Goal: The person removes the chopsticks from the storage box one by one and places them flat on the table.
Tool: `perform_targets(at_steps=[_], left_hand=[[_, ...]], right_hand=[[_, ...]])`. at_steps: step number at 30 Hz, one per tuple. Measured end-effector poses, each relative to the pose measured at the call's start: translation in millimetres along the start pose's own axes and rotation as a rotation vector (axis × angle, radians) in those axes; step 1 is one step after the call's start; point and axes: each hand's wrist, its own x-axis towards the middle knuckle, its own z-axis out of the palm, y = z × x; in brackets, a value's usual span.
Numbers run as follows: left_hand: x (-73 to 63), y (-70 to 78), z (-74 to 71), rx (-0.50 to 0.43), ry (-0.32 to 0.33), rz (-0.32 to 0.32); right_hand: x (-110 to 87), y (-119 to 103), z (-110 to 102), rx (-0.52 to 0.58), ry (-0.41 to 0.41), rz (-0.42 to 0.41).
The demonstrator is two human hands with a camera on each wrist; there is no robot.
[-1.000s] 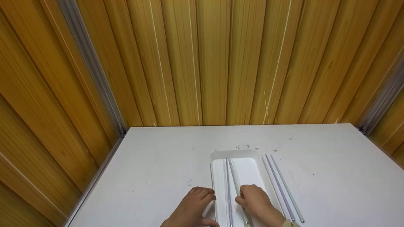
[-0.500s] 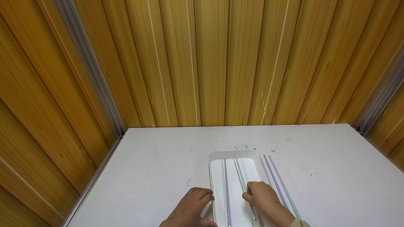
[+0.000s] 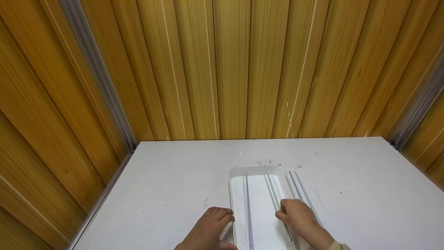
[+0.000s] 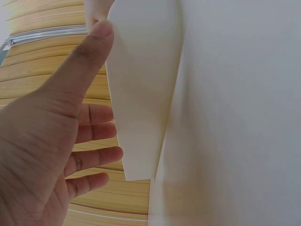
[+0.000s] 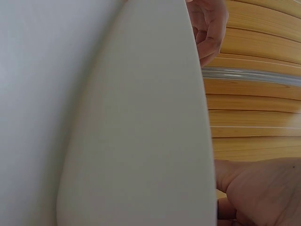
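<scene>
A long white tray lies on the table in the head view. My left hand rests at its left side, fingertips against the rim. In the left wrist view, the thumb and nearly straight fingers of my left hand touch the edge of the tray wall. Over the tray's right part, my right hand pinches a thin pale green rod with a shiny near end. A clear rod and a purple rod lie side by side along the tray's left. The right wrist view hides my right fingertips behind the tray wall.
Just outside the tray's right side lie more thin rods: a clear one, a purple rod and a green rod, partly hidden by my right hand. The white table meets a wood-patterned wall at the back.
My right hand has moved right, carrying the green rod from beside the purple rod toward the tray's right wall. My left hand has stayed at the tray's left side.
</scene>
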Motion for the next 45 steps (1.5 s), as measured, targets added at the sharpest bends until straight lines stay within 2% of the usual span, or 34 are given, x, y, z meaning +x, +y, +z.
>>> perform_targets(at_steps=[14, 22, 36, 45], left_hand=[[0.2, 0.1, -1.8, -0.024, -0.03, -0.016], [-0.6, -0.5, -0.5, -0.031, -0.017, -0.018], [-0.3, -0.4, -0.7, -0.037, -0.027, -0.025], [0.0, -0.9, 0.0, -0.024, -0.01, -0.011]], right_hand=[[-1.2, 9.0, -5.3, 0.007, 0.001, 0.013], [-1.8, 13.1, -10.5, 0.015, 0.016, -0.012], [0.0, 27.9, -20.3, -0.023, 0.004, 0.002], [-1.6, 37.5, -22.6, -0.038, 0.018, 0.002]])
